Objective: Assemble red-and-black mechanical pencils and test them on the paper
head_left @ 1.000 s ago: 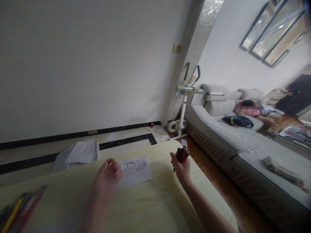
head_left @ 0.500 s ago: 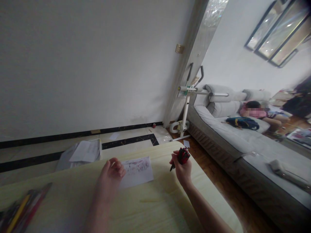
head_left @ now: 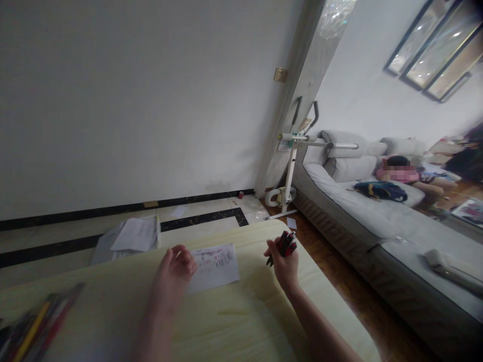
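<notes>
My right hand is closed round a bundle of pens, black with red parts, above the right end of the pale yellow table. Their tips poke out below my fingers on the left. My left hand has curled fingers at the left edge of a white sheet of paper; whether anything is inside them is hidden. Dark and reddish scribbles cover the upper part of this sheet. At the lower left lies a blurred group of pens or pencils, one of them yellow.
Papers lie in or on a pale container beyond the table's far edge. White exercise equipment stands by the wall corner. To the right is a grey sofa, with a dark backpack and a seated person on it.
The pen bundle has turned a little in my right hand, so the pens fan out more separately. My left hand stays about where it was. The view has shifted slightly.
</notes>
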`<state>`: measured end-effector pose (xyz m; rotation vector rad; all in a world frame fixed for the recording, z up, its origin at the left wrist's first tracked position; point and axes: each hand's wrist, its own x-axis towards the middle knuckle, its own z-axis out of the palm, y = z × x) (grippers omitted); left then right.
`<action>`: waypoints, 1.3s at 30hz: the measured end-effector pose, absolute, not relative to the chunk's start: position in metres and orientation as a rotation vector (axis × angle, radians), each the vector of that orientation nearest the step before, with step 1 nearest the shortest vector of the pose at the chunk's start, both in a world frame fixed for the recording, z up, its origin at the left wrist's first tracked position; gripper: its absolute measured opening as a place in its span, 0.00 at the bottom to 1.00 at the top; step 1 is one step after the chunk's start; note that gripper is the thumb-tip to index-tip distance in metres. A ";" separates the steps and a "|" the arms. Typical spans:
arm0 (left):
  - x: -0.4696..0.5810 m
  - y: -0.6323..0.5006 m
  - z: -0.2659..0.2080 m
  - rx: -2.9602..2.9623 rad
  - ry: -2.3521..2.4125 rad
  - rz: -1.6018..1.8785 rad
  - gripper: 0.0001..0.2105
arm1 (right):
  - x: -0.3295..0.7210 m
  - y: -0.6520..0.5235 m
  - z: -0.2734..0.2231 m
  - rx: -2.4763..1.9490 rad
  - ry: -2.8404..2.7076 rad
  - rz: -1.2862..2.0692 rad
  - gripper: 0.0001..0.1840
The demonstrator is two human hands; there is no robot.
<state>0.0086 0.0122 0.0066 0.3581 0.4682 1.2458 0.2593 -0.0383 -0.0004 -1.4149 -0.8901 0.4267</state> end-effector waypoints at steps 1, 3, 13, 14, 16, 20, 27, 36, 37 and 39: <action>0.009 0.012 0.007 0.359 0.468 1.245 0.09 | 0.259 -0.039 -0.001 -1.418 -0.881 0.431 0.14; 0.009 0.012 0.007 0.360 0.469 1.244 0.08 | 0.258 -0.040 -0.003 -1.434 -0.874 0.427 0.15; 0.009 0.012 0.006 0.359 0.474 1.233 0.09 | 0.262 -0.041 -0.011 -1.479 -0.828 0.347 0.17; 0.009 0.012 0.006 0.358 0.475 1.230 0.09 | 0.263 -0.041 -0.012 -1.480 -0.841 0.332 0.17; 0.009 0.012 0.007 0.356 0.469 1.223 0.09 | 0.265 -0.040 -0.012 -1.502 -0.891 0.334 0.16; 0.009 0.012 0.010 0.338 0.455 1.212 0.10 | 0.275 -0.034 -0.007 -1.608 -1.000 0.490 0.11; 0.008 0.012 0.009 0.335 0.432 1.213 0.09 | 0.305 -0.030 0.003 -2.254 -1.466 0.214 0.19; 0.009 0.011 0.012 0.302 0.482 1.209 0.08 | 0.313 -0.035 0.009 -2.536 -1.659 0.034 0.16; 0.009 0.012 0.012 0.311 0.480 1.207 0.08 | 0.313 -0.033 0.009 -2.567 -1.659 0.047 0.16; 0.009 0.012 0.012 0.334 0.473 1.203 0.09 | 0.315 -0.031 0.012 -2.615 -1.654 0.076 0.16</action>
